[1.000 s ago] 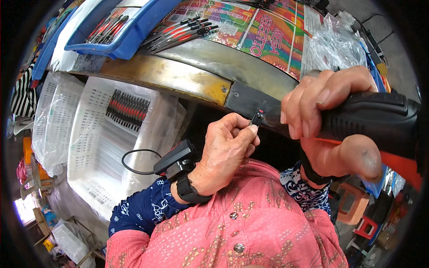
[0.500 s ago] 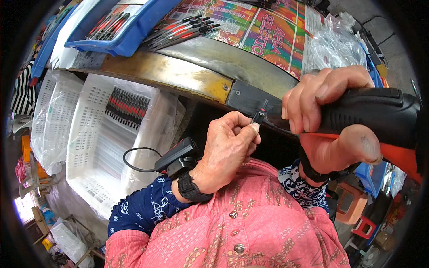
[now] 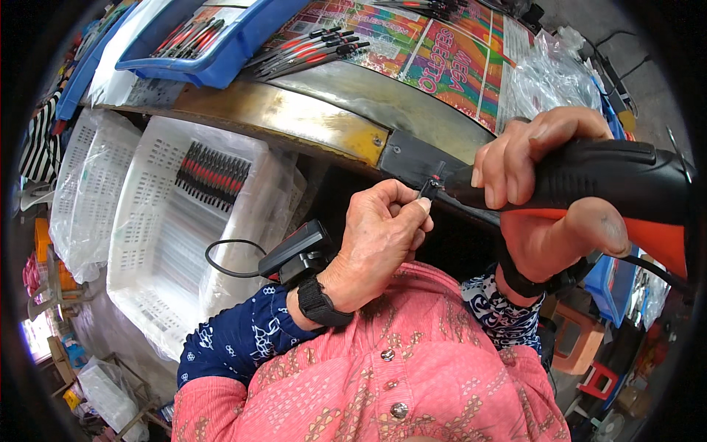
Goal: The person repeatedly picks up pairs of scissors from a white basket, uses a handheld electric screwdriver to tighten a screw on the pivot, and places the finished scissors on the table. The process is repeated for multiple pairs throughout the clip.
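Note:
My left hand (image 3: 383,234) pinches a small black piece (image 3: 428,190) with a bit of red and a thin dark pin at its top, held just off the bench edge. Most of that piece is hidden by my fingers and thumb. My right hand (image 3: 541,173) is wrapped round a black and orange-red electric screwdriver (image 3: 589,171), held sideways. Its nose points left at the small black piece, at or very near it; whether they touch I cannot tell. A black strap with a box-shaped device (image 3: 294,252) and looped cable sits on my left wrist.
A white perforated crate (image 3: 140,243), lined with clear plastic, holds a row of black-and-red pen-like pieces (image 3: 212,175). On the bench (image 3: 302,110) lie more such pieces (image 3: 309,51), a blue bin (image 3: 221,62), colourful printed sheets (image 3: 449,62) and crumpled clear plastic (image 3: 556,77).
The view has shifted slightly. Both hands keep their grips, and the screwdriver's nose stays pointed at the small black piece.

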Available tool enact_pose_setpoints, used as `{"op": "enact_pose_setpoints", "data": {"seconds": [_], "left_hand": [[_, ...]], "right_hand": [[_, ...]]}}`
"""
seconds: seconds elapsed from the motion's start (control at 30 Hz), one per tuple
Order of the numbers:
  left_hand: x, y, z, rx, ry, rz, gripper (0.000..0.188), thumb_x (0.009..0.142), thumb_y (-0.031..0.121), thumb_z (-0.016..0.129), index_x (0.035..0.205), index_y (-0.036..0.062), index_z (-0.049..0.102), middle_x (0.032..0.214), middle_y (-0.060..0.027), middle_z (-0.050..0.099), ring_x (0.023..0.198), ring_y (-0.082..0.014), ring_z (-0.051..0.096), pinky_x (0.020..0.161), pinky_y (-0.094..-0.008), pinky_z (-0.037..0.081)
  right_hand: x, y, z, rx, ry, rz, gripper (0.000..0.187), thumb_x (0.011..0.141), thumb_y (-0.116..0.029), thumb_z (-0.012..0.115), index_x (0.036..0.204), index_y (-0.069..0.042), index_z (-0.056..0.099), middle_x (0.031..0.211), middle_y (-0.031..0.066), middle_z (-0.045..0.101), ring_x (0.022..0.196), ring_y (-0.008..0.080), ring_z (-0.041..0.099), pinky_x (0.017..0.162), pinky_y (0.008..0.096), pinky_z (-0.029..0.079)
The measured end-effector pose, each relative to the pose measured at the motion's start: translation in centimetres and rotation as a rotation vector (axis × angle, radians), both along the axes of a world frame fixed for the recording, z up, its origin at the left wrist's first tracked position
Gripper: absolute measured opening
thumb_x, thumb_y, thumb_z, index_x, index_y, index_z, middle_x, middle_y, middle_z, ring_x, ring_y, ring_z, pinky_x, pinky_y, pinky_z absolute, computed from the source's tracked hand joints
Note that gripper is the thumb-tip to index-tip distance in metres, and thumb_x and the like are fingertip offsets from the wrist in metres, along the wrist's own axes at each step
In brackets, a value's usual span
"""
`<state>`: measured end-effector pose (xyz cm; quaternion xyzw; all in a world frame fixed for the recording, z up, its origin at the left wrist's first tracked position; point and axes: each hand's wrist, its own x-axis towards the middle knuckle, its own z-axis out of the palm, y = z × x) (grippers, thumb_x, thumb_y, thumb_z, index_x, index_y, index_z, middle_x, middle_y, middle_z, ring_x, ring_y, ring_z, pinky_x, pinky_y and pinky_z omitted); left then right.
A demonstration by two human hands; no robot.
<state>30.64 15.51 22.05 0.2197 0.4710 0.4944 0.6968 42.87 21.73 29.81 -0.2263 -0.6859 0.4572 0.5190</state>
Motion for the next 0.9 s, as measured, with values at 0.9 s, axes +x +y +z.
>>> {"op": "enact_pose_setpoints", "data": {"seconds": [0.9], "left_hand": [[-0.37,0.13,-0.05,0.012,0.042,-0.027,0.012,0.089,0.012,0.059,0.088,0.0017,0.054,0.071,-0.0031,0.059,0.055,-0.0066,0.049,0.048,-0.0193,0.038]], "right_hand": [[-0.39,0.5,0.32,0.01,-0.023,0.02,0.074,0.069,-0.073,0.058,0.092,-0.005,0.043,0.064,0.001,0.045,0.05,0.0106,0.046,0.054,0.0272,0.042]]}}
